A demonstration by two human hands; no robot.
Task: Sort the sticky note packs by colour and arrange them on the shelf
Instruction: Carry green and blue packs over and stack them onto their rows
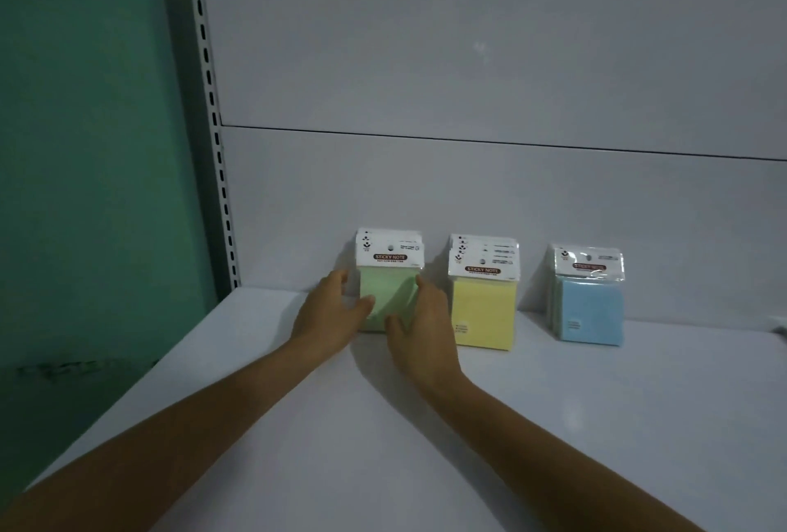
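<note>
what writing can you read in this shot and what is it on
"STICKY NOTE": red banner on the white header card of the green packs.
"STICKY NOTE": the same banner on the yellow packs.
Blue packs: banner blurred by glare, not readable.
Small print on all the header cards and low on the yellow and blue fronts: too small to read.

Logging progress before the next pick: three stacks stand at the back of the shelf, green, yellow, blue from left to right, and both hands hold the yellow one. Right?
Not quite. In the head view the left hand and right hand hold the green stack, not the yellow stack. The rest stands: green, yellow, then the blue stack, at the back of the shelf.
</note>
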